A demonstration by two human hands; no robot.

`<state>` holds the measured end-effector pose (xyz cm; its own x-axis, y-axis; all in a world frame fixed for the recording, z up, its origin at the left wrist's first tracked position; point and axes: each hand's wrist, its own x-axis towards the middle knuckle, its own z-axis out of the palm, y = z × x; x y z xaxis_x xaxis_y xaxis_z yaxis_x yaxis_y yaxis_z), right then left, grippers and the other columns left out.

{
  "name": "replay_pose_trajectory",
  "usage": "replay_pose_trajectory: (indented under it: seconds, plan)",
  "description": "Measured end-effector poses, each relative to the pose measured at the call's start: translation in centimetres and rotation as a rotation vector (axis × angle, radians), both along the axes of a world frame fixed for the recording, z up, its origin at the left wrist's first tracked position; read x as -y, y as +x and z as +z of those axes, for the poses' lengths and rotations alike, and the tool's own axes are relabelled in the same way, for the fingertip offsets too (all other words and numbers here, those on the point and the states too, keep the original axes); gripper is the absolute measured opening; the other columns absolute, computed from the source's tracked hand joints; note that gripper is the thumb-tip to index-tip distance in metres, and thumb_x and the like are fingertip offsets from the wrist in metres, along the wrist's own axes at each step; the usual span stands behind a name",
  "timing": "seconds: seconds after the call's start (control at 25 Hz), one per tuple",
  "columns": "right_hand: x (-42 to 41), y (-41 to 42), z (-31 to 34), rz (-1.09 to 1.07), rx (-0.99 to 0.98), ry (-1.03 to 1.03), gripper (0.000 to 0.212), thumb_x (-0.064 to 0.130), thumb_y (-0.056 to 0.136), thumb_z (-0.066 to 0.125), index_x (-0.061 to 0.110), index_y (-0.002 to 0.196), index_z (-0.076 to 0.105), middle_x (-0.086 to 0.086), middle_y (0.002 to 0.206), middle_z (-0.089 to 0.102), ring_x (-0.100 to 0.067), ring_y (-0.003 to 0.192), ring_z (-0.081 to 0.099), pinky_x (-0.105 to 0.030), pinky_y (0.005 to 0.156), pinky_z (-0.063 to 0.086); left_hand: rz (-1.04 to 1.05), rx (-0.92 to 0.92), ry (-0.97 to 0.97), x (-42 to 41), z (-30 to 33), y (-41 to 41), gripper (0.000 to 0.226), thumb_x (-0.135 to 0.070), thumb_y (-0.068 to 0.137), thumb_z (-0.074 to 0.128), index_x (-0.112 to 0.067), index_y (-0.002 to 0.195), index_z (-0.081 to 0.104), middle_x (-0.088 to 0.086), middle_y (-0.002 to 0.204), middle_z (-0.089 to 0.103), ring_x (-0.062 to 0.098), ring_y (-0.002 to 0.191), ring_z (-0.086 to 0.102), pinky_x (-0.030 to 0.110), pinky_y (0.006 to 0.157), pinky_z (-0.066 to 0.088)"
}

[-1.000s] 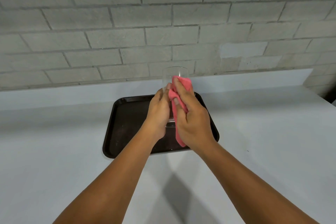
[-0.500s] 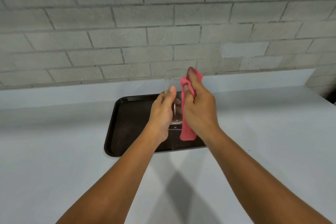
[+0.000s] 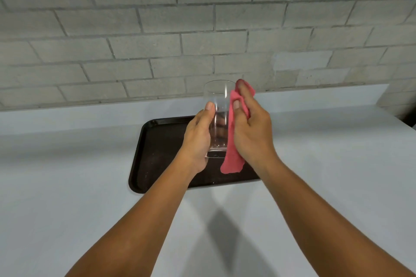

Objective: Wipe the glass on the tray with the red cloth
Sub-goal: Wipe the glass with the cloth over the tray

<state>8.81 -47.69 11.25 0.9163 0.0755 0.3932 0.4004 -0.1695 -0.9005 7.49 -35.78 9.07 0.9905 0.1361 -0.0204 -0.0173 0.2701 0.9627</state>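
Note:
A clear tall glass (image 3: 219,105) is held upright above the dark brown tray (image 3: 155,153). My left hand (image 3: 198,139) grips its lower left side, thumb up along the wall. My right hand (image 3: 252,128) presses the red cloth (image 3: 233,148) against the glass's right side, with its fingertips near the rim. The cloth's loose end hangs down below the glass base over the tray. The right wall of the glass is hidden behind the cloth.
The tray lies on a white counter (image 3: 326,175) that runs to a low white upstand and a grey brick wall (image 3: 202,29) behind. Both forearms reach in from the bottom of the view.
The right hand has slid the cloth from the front of the glass around and up its right side. More of the glass now shows, and the left hand has kept its hold.

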Motion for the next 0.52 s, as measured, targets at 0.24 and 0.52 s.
replay_pose_trajectory:
  seconds: [0.24,0.52]
  plan:
    - [0.0,0.6,-0.8,0.014,-0.033,0.202,0.042,0.033,0.103,0.039,0.035,0.145,0.041,0.015,0.145,0.048,0.002,0.128,0.047,-0.024,0.108,0.04,-0.05,0.091,-0.021,-0.5,-0.2,0.3,0.053,-0.057,0.084,0.056,-0.021,0.123,0.058,0.007,0.098,0.071,0.018,0.079,0.072,0.032,0.066,0.06]
    - [-0.3,0.6,-1.5,0.049,0.014,0.134,0.047,0.029,0.103,0.041,0.03,0.15,0.036,0.041,0.129,0.037,0.031,0.113,0.037,0.004,0.088,0.032,-0.019,0.055,0.106,-0.3,-0.4,0.4,0.059,-0.066,0.076,0.062,-0.025,0.118,0.063,0.002,0.098,0.072,0.013,0.083,0.073,0.028,0.067,0.057]
